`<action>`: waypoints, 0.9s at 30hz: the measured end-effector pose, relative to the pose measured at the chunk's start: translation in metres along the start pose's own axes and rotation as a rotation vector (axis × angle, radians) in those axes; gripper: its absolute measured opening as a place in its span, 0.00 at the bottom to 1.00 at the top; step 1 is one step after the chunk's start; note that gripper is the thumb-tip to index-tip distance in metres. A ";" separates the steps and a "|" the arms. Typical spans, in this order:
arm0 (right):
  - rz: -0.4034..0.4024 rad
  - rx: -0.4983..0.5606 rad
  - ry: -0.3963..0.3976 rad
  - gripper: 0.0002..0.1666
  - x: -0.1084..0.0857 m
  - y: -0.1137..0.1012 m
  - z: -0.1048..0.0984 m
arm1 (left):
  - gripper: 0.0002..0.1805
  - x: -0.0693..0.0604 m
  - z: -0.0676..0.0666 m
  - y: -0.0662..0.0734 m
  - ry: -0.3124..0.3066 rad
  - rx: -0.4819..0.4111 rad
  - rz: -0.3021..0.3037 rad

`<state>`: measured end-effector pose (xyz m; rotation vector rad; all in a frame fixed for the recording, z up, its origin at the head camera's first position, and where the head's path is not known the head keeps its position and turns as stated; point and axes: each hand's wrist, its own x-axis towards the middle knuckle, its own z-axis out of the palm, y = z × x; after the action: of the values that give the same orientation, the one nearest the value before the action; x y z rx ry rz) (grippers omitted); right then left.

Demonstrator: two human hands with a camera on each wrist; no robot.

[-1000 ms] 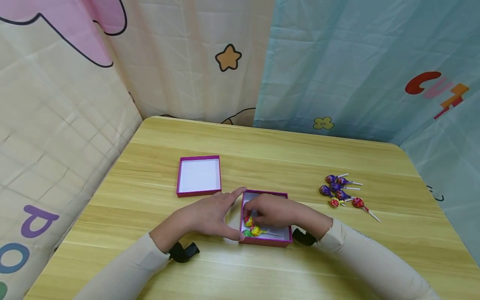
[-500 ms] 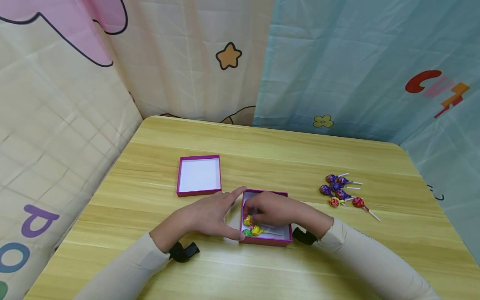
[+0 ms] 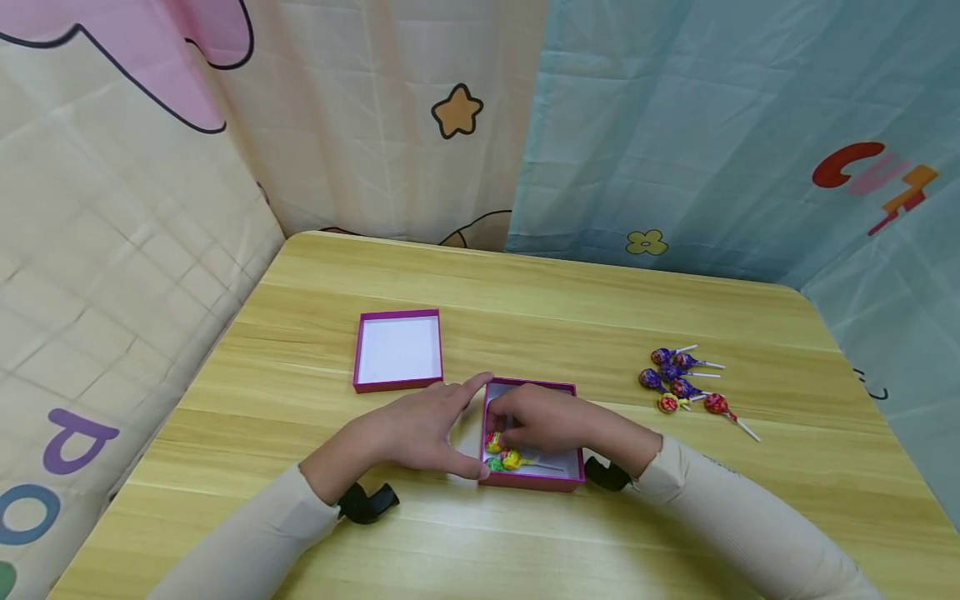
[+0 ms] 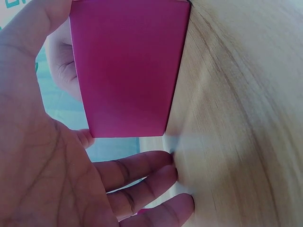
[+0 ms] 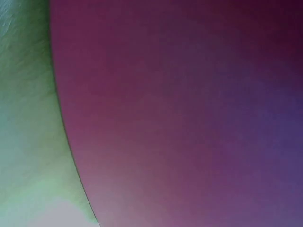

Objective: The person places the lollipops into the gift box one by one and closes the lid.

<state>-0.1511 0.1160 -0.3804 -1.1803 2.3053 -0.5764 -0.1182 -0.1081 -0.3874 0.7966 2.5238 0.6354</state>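
Shifting left, the round yellow-red lollipop [image 3: 492, 442] is seemingly settling in the square magenta box [image 3: 534, 482]; left hand [image 3: 420, 429] is keeping fingers apart, grip of right hand [image 3: 551, 419] unclear.

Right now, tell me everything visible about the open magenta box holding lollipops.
The shallow, squarish magenta box looks like cardboard, pale inside. It sits open side up on the light wood-grain table. Yellow and green wrapped lollipops lie in it; your right hand is partly inside, your left hand touches its left side.
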 end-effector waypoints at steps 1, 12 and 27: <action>0.004 0.003 -0.002 0.05 0.000 0.000 0.000 | 0.65 0.000 0.000 0.000 -0.001 -0.002 0.000; -0.007 0.055 -0.024 0.05 -0.002 -0.002 0.000 | 0.64 0.000 0.001 0.001 0.003 -0.007 -0.002; 0.060 0.045 -0.008 0.03 -0.002 0.000 -0.002 | 0.64 0.001 0.001 -0.001 0.000 -0.006 0.007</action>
<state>-0.1512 0.1179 -0.3783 -1.0870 2.3004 -0.5969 -0.1192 -0.1080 -0.3888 0.8036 2.5192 0.6448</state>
